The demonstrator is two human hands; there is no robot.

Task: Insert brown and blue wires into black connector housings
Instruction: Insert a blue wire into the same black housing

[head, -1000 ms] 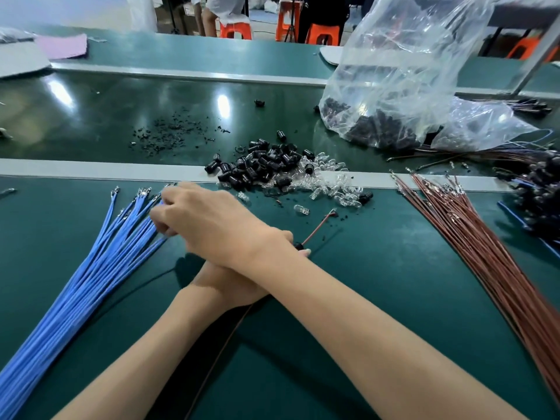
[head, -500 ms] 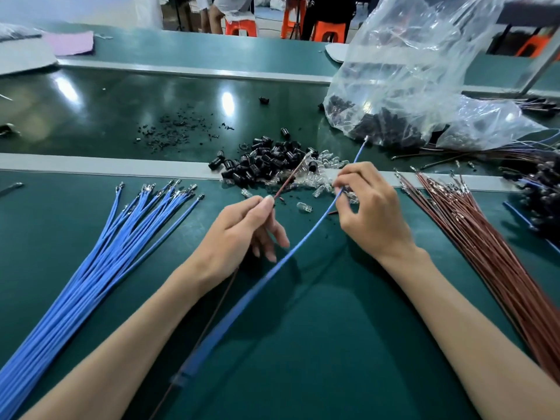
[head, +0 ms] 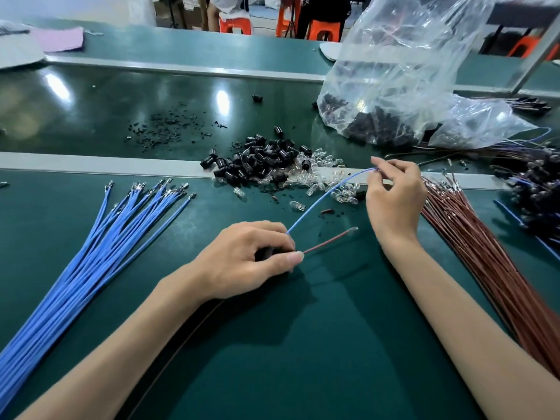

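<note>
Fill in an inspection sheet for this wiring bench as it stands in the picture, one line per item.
Surface: green bench mat, a pale strip running across it.
Job's things: black connector housings heaped mid-bench; one blue wire and one brown wire in hand.
Clutter: clear bulbs beside the housings; black crumbs beyond; plastic bag at right rear.
Grips: left hand holds both wires, fingers curled; right hand pinches the blue wire's tip.
Cables: blue wire bundle fanned at left; brown wire bundle at right.
Surroundings: orange stools and standing people behind the bench.
</note>
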